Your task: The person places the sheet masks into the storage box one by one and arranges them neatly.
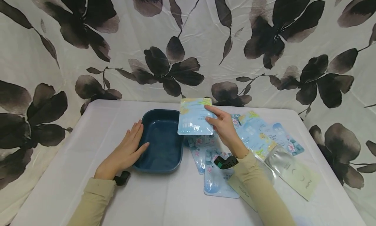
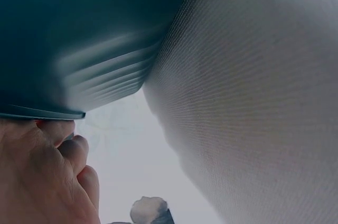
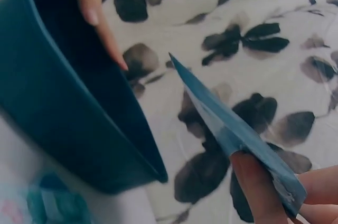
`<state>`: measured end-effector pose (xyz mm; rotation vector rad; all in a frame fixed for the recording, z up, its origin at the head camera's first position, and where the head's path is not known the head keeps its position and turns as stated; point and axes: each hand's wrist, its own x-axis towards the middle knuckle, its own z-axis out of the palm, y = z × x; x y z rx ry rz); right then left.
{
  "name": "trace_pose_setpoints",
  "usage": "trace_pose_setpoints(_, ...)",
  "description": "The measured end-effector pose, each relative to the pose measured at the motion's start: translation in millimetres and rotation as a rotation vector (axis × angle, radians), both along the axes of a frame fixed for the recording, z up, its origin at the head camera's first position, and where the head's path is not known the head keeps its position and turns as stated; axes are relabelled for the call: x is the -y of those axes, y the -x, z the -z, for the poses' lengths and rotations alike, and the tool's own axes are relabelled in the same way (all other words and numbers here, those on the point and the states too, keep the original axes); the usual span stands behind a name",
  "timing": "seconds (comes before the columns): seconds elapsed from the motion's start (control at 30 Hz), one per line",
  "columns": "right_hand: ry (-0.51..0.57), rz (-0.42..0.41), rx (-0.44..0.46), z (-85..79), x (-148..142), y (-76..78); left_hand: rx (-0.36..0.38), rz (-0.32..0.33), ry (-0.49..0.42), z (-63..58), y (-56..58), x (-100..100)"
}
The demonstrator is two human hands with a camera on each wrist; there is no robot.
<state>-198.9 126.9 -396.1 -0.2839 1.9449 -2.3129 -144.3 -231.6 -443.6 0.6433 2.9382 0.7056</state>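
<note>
A dark blue rectangular basin (image 1: 160, 143) stands on the table with nothing visible inside. My left hand (image 1: 128, 151) lies along its left rim, fingers straight and the thumb reaching over the edge. In the left wrist view the curved fingers (image 2: 74, 152) sit under the rim of the basin (image 2: 105, 39). My right hand (image 1: 224, 128) pinches a light blue and yellow sachet (image 1: 195, 118) by its right edge, between thumb and fingers. That sachet hangs above the basin's right rim; the right wrist view shows the sachet (image 3: 237, 134) edge-on, apart from the basin (image 3: 68, 92).
Right of the basin lie several flat blue sachets (image 1: 220, 185), some with flowers, overlapping. Further right are more blue-yellow sachets (image 1: 255, 134) and a silver and pale green packet (image 1: 293, 173). A white cloth covers the table (image 1: 152, 200); a floral curtain (image 1: 188, 40) hangs behind.
</note>
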Motion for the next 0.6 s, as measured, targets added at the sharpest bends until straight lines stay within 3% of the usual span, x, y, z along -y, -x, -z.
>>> trace_pose_setpoints(0.37,-0.091,-0.124,0.117,1.5,53.5,4.7,-0.013,-0.022,0.012,1.6,-1.1,-1.6)
trace_pose_setpoints(0.6,-0.222,-0.152,0.168,4.8,85.5,5.9,-0.013,-0.007,-0.008,0.2,-0.9,-1.3)
